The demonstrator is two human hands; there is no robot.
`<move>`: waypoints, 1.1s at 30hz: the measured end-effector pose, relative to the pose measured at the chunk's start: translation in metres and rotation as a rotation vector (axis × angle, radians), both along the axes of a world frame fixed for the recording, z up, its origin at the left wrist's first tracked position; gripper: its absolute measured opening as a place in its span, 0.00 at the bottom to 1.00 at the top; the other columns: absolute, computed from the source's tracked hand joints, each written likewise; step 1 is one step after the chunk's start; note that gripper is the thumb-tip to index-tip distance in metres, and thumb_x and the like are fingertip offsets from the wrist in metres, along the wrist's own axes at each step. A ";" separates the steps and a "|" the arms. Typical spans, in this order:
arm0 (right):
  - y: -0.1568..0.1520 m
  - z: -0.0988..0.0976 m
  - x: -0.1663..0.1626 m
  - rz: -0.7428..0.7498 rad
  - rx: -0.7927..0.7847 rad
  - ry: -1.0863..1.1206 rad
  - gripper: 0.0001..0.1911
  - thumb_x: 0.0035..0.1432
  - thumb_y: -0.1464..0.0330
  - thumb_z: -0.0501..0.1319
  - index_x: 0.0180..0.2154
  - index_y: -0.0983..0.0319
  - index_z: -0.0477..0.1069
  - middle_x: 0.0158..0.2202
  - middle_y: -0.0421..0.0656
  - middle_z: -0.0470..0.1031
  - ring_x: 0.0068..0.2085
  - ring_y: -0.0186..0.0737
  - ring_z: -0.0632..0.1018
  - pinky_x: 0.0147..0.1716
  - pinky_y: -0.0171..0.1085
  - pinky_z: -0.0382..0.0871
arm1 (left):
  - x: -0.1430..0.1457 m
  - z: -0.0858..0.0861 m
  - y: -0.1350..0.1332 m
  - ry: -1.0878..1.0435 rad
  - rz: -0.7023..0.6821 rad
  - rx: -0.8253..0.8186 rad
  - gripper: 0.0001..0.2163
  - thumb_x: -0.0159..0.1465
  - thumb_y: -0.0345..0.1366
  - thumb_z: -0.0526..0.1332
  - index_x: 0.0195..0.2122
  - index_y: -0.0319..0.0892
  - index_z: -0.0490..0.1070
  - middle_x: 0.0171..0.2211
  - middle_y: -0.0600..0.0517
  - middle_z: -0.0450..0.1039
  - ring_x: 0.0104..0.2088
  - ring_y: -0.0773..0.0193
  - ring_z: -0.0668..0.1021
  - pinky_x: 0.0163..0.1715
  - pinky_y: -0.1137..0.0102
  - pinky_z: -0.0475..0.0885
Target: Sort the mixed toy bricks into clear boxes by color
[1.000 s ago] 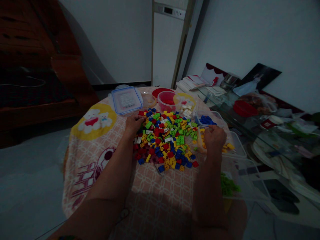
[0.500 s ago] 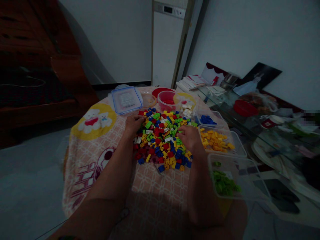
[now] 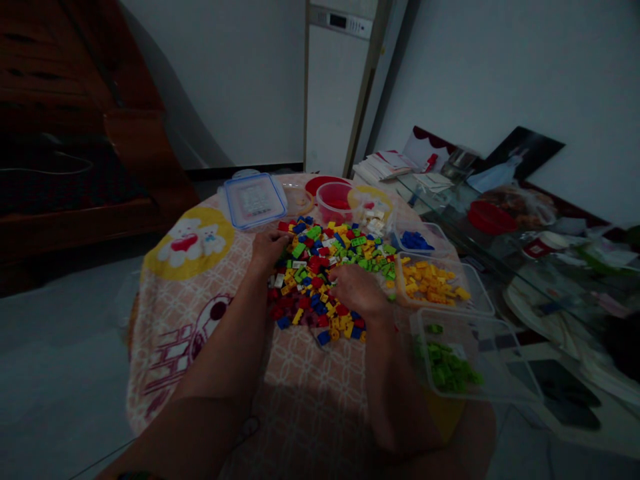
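Observation:
A heap of small coloured bricks (image 3: 325, 267) in red, yellow, blue and green lies on a round table with a pink printed cloth (image 3: 200, 313). My left hand (image 3: 269, 245) rests curled at the heap's left edge, fingertips touching bricks. My right hand (image 3: 357, 290) lies palm down on the heap's near right part, fingers bent over the bricks; what is under them is hidden. To the right stand clear tubs: one with yellow bricks (image 3: 431, 280), one with green bricks (image 3: 447, 367), one with blue bricks (image 3: 415, 240).
A red tub (image 3: 334, 200) and a blue-rimmed clear lid (image 3: 253, 199) stand at the table's far side, beside white bricks (image 3: 373, 220). A cluttered glass table (image 3: 525, 253) stands to the right. Dark wooden stairs (image 3: 75, 133) rise at left.
My right hand has moved left from over the yellow tub onto the heap, then nearer its middle. My left hand has stayed in place.

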State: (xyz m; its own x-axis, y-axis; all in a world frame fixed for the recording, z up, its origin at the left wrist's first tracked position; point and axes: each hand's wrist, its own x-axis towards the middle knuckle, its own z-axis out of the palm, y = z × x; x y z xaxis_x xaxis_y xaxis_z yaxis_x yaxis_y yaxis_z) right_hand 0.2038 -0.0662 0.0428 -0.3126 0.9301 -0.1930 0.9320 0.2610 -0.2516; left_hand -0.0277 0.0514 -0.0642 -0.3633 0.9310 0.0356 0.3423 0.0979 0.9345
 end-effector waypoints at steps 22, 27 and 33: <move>0.014 -0.003 0.055 -0.265 0.182 0.185 0.12 0.58 0.72 0.65 0.43 0.60 0.84 0.35 0.44 0.84 0.38 0.41 0.82 0.42 0.36 0.71 | 0.016 0.013 -0.005 -0.022 -0.040 0.023 0.10 0.54 0.33 0.64 0.33 0.42 0.85 0.30 0.52 0.83 0.34 0.60 0.81 0.39 0.69 0.73; 0.016 -0.011 0.057 -0.336 0.138 0.022 0.09 0.53 0.77 0.65 0.32 0.59 0.83 0.37 0.46 0.85 0.41 0.44 0.83 0.42 0.37 0.71 | 0.013 0.010 -0.003 -0.099 -0.035 0.033 0.09 0.52 0.33 0.63 0.31 0.42 0.84 0.32 0.51 0.84 0.38 0.58 0.83 0.43 0.68 0.75; 0.020 -0.016 0.060 -0.334 0.143 0.028 0.09 0.56 0.74 0.65 0.36 0.60 0.84 0.39 0.48 0.85 0.42 0.44 0.83 0.42 0.36 0.71 | 0.012 0.007 -0.002 -0.151 -0.046 0.026 0.11 0.53 0.35 0.63 0.33 0.42 0.84 0.32 0.51 0.84 0.39 0.58 0.83 0.42 0.68 0.76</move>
